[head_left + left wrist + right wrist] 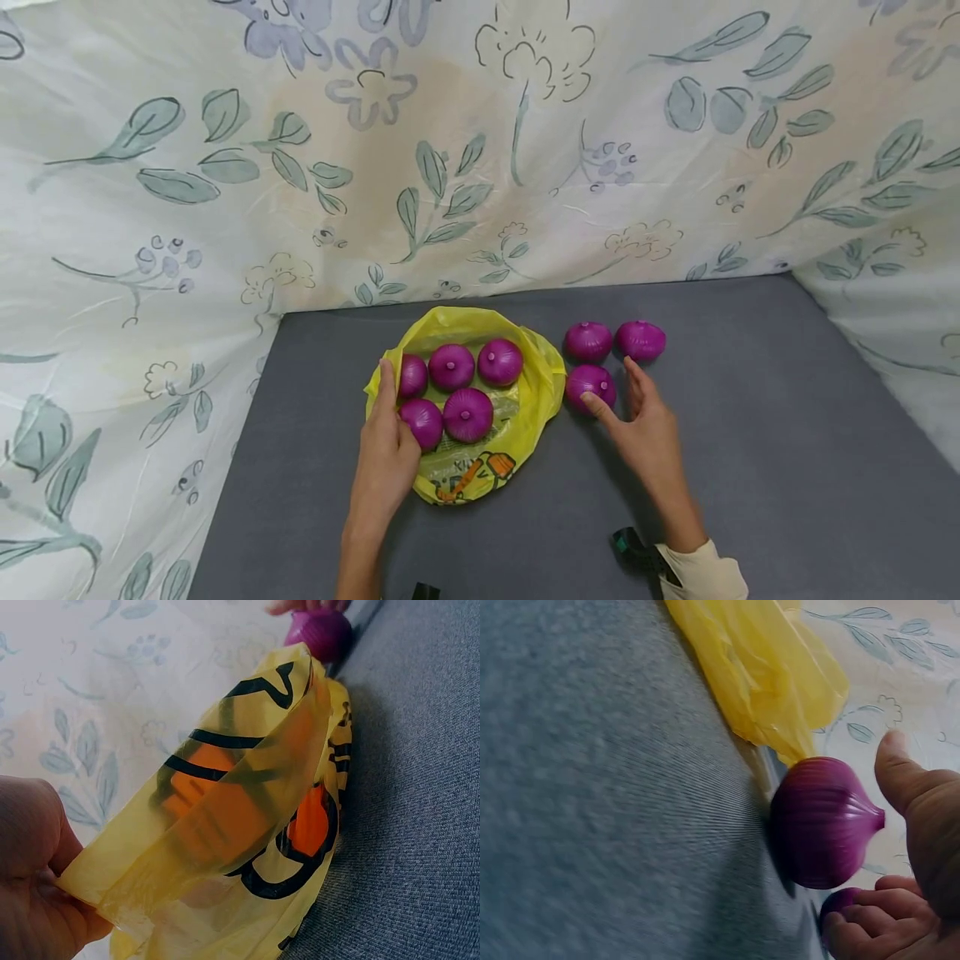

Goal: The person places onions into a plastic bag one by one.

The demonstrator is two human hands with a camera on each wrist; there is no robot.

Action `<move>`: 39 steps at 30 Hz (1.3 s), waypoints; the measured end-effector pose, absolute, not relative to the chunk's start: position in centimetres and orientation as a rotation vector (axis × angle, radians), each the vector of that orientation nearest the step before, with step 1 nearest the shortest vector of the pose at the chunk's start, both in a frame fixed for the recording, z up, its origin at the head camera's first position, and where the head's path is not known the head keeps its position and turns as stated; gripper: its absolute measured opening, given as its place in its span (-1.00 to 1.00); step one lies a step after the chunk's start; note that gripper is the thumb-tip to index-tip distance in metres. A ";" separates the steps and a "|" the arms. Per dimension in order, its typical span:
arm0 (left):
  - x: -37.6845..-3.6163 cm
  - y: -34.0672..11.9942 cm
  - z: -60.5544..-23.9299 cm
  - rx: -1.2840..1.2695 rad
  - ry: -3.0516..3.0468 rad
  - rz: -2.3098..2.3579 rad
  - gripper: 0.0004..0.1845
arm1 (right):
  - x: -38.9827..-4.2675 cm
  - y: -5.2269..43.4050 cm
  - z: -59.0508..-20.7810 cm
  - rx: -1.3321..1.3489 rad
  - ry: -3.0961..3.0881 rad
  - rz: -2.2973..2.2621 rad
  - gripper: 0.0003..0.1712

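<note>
A yellow plastic bag [542,354] lies with its mouth spread wide, several purple onions [468,415] inside it. At its left side my left hand [386,454] pinches the rim; the left wrist view shows the thin plastic [120,889] between thumb and fingers. To the right of the bag sit three more purple onions, one nearer [588,386] and two behind it [588,342] [641,340]. Around the nearer one my right hand [645,425] reaches with spread fingers. In the right wrist view its thumb [896,765] stands apart from that onion [825,825].
A dark grey table surface [757,433] lies under everything. White floral cloth [525,208] rises behind the table and hangs at the left and right sides. Below the right hand, a dark wrist-worn device [630,546] sits by the pale sleeve [705,571].
</note>
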State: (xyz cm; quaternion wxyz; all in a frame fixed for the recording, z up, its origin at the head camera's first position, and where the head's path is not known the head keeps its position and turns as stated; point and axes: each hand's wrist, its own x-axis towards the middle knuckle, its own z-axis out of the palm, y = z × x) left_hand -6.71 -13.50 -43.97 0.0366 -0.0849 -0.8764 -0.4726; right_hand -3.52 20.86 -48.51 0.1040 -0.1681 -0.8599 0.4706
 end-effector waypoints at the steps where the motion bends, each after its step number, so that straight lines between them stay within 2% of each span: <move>1: -6.7 -13.5 -44.0 -0.260 -2.690 -1.453 -0.15 | -3.5 20.8 -48.7 -0.496 -2.550 1.393 0.15; 15: -6.7 -13.4 -44.0 -0.264 -2.696 -1.452 -0.15 | -4.0 20.1 -49.7 -0.420 -2.594 1.366 0.23; 29: -6.8 -13.2 -44.2 -0.248 -2.690 -1.443 -0.14 | -4.1 19.7 -49.9 -0.404 -2.532 1.391 0.08; 39: -6.8 -13.2 -44.1 -0.238 -2.701 -1.480 -0.15 | -3.9 20.0 -49.5 -0.408 -2.514 1.410 0.05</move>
